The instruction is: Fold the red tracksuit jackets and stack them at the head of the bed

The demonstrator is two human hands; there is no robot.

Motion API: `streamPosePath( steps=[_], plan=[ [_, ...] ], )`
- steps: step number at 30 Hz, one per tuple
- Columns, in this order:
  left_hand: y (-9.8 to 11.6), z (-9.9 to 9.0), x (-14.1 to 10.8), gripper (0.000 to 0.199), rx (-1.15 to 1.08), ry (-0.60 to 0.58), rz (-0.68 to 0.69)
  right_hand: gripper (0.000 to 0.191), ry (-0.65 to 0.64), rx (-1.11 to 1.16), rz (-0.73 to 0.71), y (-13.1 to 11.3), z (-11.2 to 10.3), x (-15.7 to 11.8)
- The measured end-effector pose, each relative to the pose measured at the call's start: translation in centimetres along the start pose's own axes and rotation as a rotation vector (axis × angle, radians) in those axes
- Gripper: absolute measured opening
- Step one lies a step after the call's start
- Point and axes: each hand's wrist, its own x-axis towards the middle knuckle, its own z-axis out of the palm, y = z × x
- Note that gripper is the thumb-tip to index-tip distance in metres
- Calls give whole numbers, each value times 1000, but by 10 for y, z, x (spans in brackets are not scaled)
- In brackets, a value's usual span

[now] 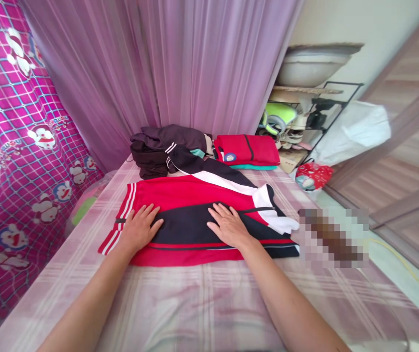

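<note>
A red, black and white zip jacket (183, 222) lies on the bed, its striped hem to the left and its white collar to the right. One dark sleeve (224, 173) stretches away on the far side, with its striped cuff by the dark clothes. My left hand (140, 227) rests flat near the hem, fingers spread. Flat on the black panel toward the collar end lies my right hand (227, 225), its fingers also apart. Neither hand grips the cloth. The near sleeve cannot be clearly made out.
Behind the jacket are a heap of dark clothes (172, 139) and a folded red garment (248, 149) on a teal one. A plaid sheet (180, 303) covers the bed. Purple curtains (194, 63) hang behind. At right stand a rack (336, 107) and a white bag (356, 129); one patch is pixelated.
</note>
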Motion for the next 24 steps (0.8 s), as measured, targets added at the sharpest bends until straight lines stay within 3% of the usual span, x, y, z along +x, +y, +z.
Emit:
streamPosePath(
  steps=[6,12,19,24],
  plan=[
    [0,0,1,55,74,-5,16,59,16,-19,125,36,-3,-18],
    [0,3,2,51,88,108,64,52,81,-102,241,69,1,-45],
    [7,-9,-15,40,-23,406,234,45,343,-80,193,71,6,-47],
    [16,-11,-46,34,-34,473,276,37,552,-29,137,72,6,-57]
  ],
)
